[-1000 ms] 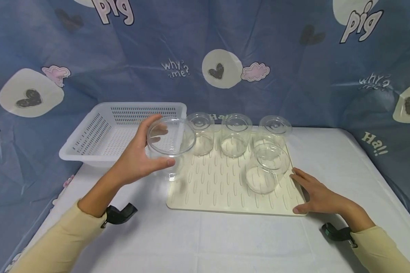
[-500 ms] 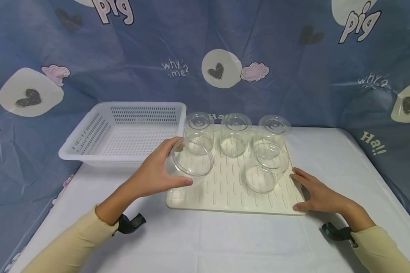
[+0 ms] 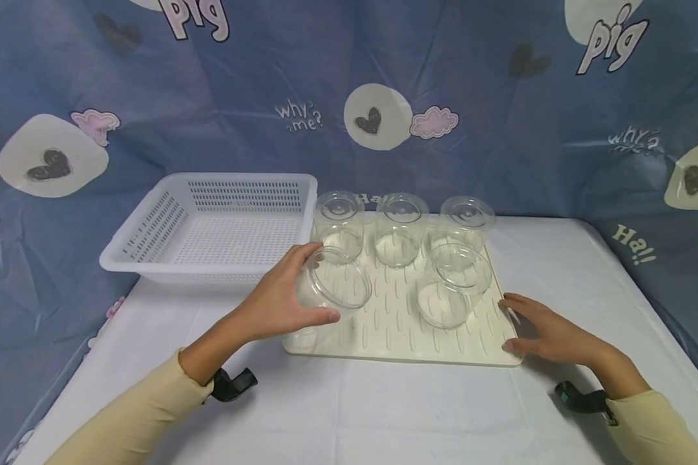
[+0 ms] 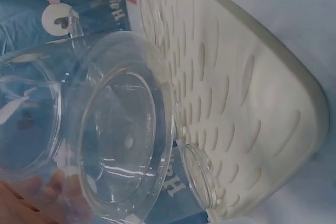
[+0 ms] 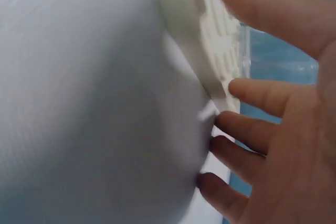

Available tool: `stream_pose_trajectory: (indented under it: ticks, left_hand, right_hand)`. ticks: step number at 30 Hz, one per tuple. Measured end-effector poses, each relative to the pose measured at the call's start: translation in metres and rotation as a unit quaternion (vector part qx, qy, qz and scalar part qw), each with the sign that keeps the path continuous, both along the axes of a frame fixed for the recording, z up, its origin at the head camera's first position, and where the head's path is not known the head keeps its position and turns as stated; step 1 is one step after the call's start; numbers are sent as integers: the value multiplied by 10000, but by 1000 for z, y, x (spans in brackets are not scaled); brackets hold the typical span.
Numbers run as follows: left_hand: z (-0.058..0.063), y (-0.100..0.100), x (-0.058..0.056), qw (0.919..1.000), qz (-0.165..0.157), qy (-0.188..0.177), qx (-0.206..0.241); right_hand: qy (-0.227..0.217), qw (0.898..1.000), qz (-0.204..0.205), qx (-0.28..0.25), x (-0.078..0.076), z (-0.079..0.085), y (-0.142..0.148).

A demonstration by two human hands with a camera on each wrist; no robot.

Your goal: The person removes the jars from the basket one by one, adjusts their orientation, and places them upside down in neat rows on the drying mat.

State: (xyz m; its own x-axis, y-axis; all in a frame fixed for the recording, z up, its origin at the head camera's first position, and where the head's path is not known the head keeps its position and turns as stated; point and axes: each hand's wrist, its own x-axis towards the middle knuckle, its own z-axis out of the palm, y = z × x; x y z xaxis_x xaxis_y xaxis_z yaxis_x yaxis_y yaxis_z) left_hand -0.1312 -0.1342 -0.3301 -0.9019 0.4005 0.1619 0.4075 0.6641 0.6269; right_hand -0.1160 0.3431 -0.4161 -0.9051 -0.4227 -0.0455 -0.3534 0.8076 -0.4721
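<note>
My left hand (image 3: pixel 282 303) grips a clear round jar (image 3: pixel 340 284), thumb near its front and fingers behind it. The jar is tilted, over the front left part of a cream ridged mat (image 3: pixel 378 329); whether its lower end touches the mat, I cannot tell. In the left wrist view, the jar (image 4: pixel 126 140) fills the middle, with fingers (image 4: pixel 47 198) seen through its wall. My right hand (image 3: pixel 558 332) rests at the mat's right edge, fingers spread and holding nothing. In the right wrist view, its thumb and index finger (image 5: pixel 262 94) lie by the mat edge (image 5: pixel 184 24).
Three clear jars, the left one (image 3: pixel 340 223), the middle one (image 3: pixel 400 229) and the right one (image 3: pixel 465 223), line the mat's back. Another jar (image 3: pixel 448 297) stands at the mat's right. A white slotted basket (image 3: pixel 122 261) sits behind my left hand on the white-clothed table (image 3: pixel 407 413).
My left hand has carried the jar rightward and nearer to me, from beside the basket to over the mat's front left. My right hand has shifted slightly right.
</note>
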Motion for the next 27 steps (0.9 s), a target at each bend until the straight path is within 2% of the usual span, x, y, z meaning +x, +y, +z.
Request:
stream_pose_trajectory:
  ticks: [2,4,8,13,16,18,21,24,27]
  left_hand:
    - [-1,1,0,10000,3,12,-24]
    - [-1,2,0,10000,-6,8,-69]
    - [-2,6,1,9998,-57,-16,-187]
    - [-8,10,1,9997,-175,-33,-153]
    - [-9,12,1,9996,-259,-42,-120]
    - [-9,13,0,9994,-323,0,-112]
    - [-8,15,-2,9990,-429,74,-124]
    - [-8,19,-4,9982,-578,65,-167]
    - [-8,20,-4,9975,-666,54,-248]
  right_hand:
    - [220,9997,-130,-15,2,5,3]
    - [634,9977,-255,-2,4,11,8]
    - [1454,9878,-535,-150,6,30,21]
    - [2355,9653,-1038,-440,17,62,27]
    - [2851,9509,-1018,-637,25,84,17]
    - [3064,9455,-792,-774,29,97,5]
    - [3207,9421,-131,-973,28,111,-17]
    - [3172,9399,636,-1089,24,118,-44]
    - [3005,9425,1199,-841,17,118,-79]
